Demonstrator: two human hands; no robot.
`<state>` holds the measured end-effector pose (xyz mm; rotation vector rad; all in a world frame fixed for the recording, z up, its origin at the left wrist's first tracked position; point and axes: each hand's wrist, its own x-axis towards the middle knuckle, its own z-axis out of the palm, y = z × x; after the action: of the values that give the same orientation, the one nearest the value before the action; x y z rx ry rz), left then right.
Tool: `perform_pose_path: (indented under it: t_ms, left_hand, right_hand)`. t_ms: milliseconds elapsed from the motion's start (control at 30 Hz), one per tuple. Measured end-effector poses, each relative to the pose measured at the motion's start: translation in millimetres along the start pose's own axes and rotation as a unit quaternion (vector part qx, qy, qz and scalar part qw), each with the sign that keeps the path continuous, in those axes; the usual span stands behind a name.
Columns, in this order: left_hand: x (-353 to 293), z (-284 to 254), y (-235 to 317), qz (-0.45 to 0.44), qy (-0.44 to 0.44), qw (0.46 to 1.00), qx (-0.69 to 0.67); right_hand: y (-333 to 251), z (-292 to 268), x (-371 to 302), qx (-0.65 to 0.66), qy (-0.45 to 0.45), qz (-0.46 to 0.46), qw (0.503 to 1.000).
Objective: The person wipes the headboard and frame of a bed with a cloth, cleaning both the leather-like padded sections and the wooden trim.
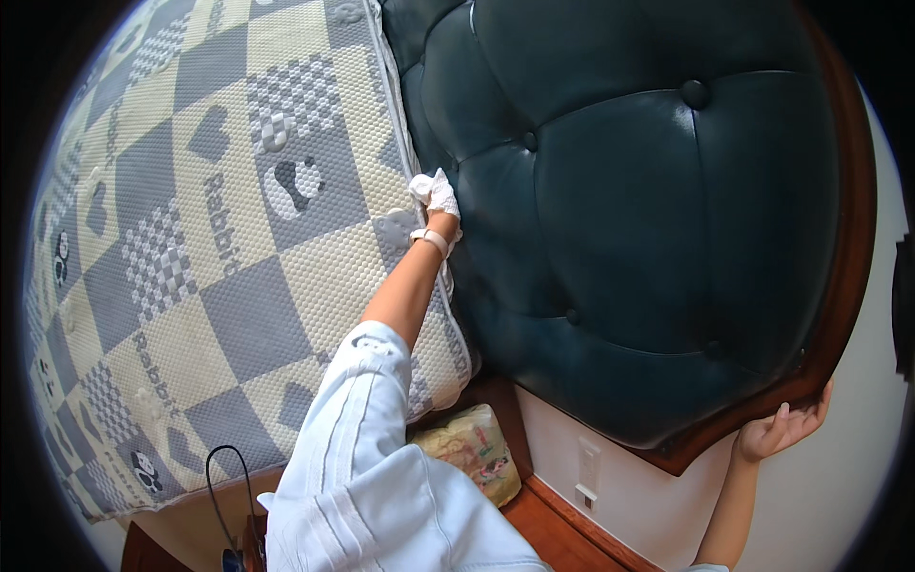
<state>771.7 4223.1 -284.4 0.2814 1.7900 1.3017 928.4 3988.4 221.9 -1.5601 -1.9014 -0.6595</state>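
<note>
My left hand point(441, 212) reaches to the seam between the mattress and the headboard, a white cloth point(437, 189) covering its fingers. It presses the cloth against the edge of the dark green tufted headboard point(620, 219). A pale band circles that wrist. The mattress point(257, 324), in a grey and cream checked cover with pandas and hearts, lies along the headboard's left side. At the lower right, my right hand point(783, 434) rests by the headboard's brown wooden frame point(848, 286), fingers stretched out and touching its outer edge.
A yellowish printed plastic package point(472, 453) sits in the corner below the mattress. Near it are a wall socket point(587, 477) and a reddish wooden ledge point(572, 529). A thin black curved cable or handle point(229, 453) rises at the lower left.
</note>
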Motion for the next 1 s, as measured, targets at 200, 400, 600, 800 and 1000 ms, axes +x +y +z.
perform_pose_path:
  t_ms: [200,400,600,800,1000]
  left_hand:
    - [-64.7,-25.4,121.2,0.069,-0.162,0.977,-0.122]
    - [-152.5,-59.0,255.9,0.463,-0.262,0.844,-0.076]
    - [-171.6,-52.8,370.0,0.707,-0.222,0.635,-0.219]
    - [-145.9,-47.1,400.1,0.730,-0.174,0.647,-0.133]
    - [-53.3,-11.1,321.5,0.397,-0.123,0.908,-0.056]
  right_hand:
    - [-3.6,2.9,3.4,0.032,0.009,-0.005,0.999]
    - [-5.2,10.7,11.3,0.071,-0.004,-0.012,0.997]
    - [-3.9,7.9,11.2,0.090,0.001,-0.005,0.996]
    - [-3.2,7.6,6.9,0.147,0.013,0.011,0.989]
    - [-2.3,7.5,8.2,0.167,0.030,-0.021,0.985]
